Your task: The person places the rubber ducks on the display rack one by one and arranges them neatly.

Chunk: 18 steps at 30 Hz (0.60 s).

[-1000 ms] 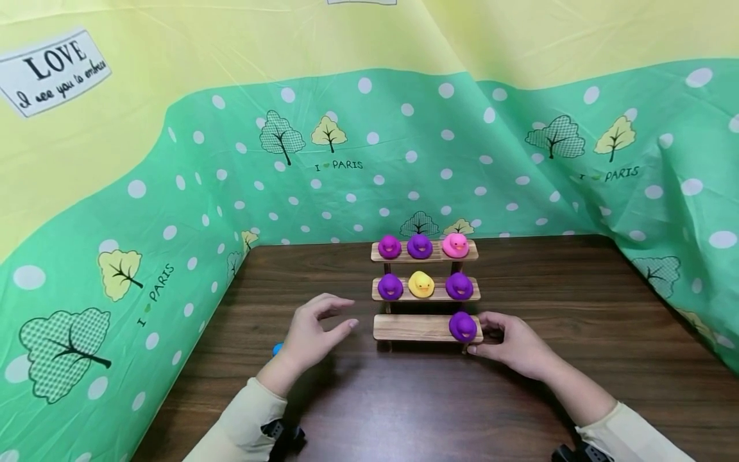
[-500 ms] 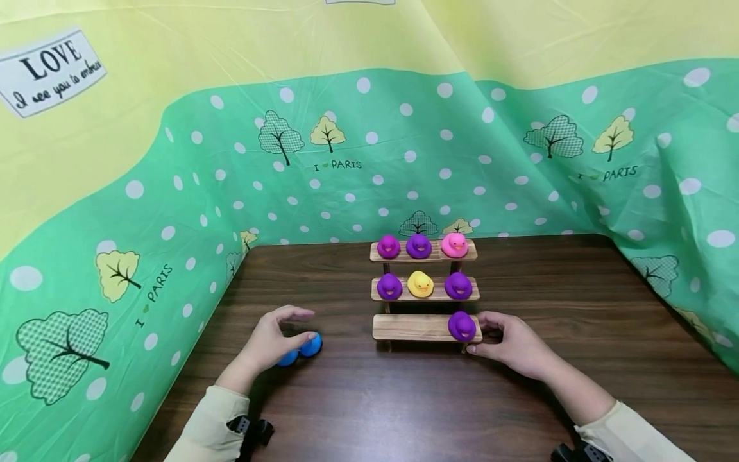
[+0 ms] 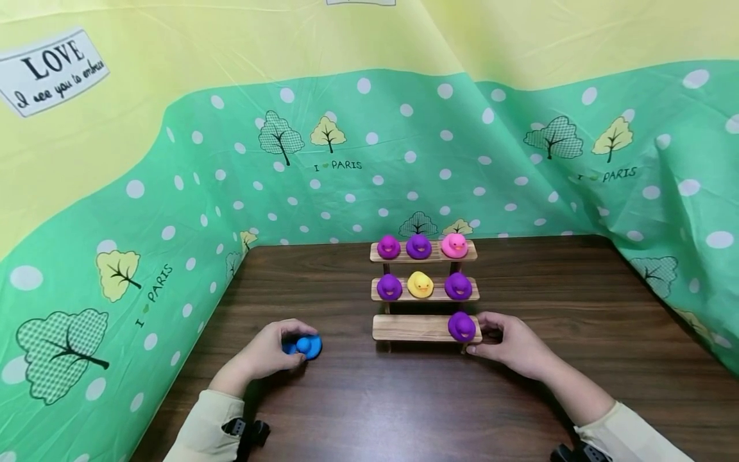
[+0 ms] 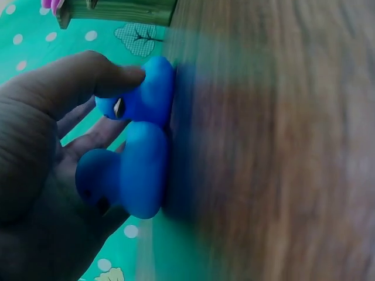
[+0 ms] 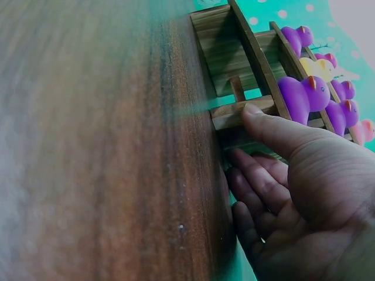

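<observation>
Two blue rubber ducks sit side by side on the table. In the left wrist view, my left hand [image 3: 262, 353] has its thumb against the farther duck [image 4: 157, 88], fingers behind it. The nearer duck [image 4: 143, 170] lies by the palm. My right hand [image 3: 516, 346] grips the right end of a three-tier wooden stand [image 3: 407, 328], thumb on its front leg and fingers behind. A purple duck [image 3: 462, 326] sits at the right of the bottom tier, beside that hand; the rest of this tier is bare.
The middle tier carries a yellow duck [image 3: 420, 284] between two purple ones. Up on the top tier, a pink duck [image 3: 454, 245] sits right of two purple ducks. A green and yellow printed cloth [image 3: 369, 154] borders the dark wood table [image 3: 381, 404] behind and at the sides.
My left hand has moved left and down from near the stand to the blue ducks, its thumb and fingers closing around them. The right hand has stayed at the stand.
</observation>
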Available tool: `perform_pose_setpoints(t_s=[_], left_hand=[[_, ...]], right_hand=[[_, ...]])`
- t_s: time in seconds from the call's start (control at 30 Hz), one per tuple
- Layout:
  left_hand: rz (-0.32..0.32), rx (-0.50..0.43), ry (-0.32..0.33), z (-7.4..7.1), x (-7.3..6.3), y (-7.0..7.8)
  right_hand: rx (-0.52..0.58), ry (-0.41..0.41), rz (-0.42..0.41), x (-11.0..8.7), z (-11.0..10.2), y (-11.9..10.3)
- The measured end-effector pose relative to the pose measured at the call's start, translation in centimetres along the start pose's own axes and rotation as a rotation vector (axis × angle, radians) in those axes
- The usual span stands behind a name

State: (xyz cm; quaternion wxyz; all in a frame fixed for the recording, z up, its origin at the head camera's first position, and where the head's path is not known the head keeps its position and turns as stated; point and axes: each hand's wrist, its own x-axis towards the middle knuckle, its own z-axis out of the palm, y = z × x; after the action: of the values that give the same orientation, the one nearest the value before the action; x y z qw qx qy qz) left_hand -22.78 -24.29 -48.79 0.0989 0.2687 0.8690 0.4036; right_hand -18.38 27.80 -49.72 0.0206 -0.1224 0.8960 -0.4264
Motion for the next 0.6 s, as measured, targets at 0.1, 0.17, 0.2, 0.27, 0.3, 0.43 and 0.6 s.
perform_pose_setpoints(t_s=[0.1, 0.17, 0.2, 0.27, 0.3, 0.43, 0.6], left_hand=[[-0.006, 0.004, -0.007, -0.04, -0.04, 0.12], [0.001, 0.009, 0.007, 0.0, 0.0, 0.16], [0.006, 0.011, 0.017, 0.04, 0.02, 0.16], [0.023, 0.021, 0.043, 0.17, 0.1, 0.15], [0.035, 0.032, 0.055, 0.26, 0.15, 0.13], [0.061, 0.044, 0.098, 0.59, 0.32, 0.05], [0.044, 0.027, 0.11, 0.77, 0.28, 0.17]], right_hand=[[0.003, 0.003, 0.001, -0.01, 0.02, -0.05], [0.007, 0.005, -0.002, -0.01, 0.01, -0.13], [0.006, 0.005, -0.005, -0.02, 0.0, -0.2], [0.009, 0.007, -0.01, -0.04, -0.01, -0.35], [0.012, 0.008, -0.008, -0.05, -0.01, -0.41], [0.012, 0.003, -0.014, -0.08, -0.04, -0.53], [0.009, 0.004, -0.005, -0.06, 0.06, -0.36]])
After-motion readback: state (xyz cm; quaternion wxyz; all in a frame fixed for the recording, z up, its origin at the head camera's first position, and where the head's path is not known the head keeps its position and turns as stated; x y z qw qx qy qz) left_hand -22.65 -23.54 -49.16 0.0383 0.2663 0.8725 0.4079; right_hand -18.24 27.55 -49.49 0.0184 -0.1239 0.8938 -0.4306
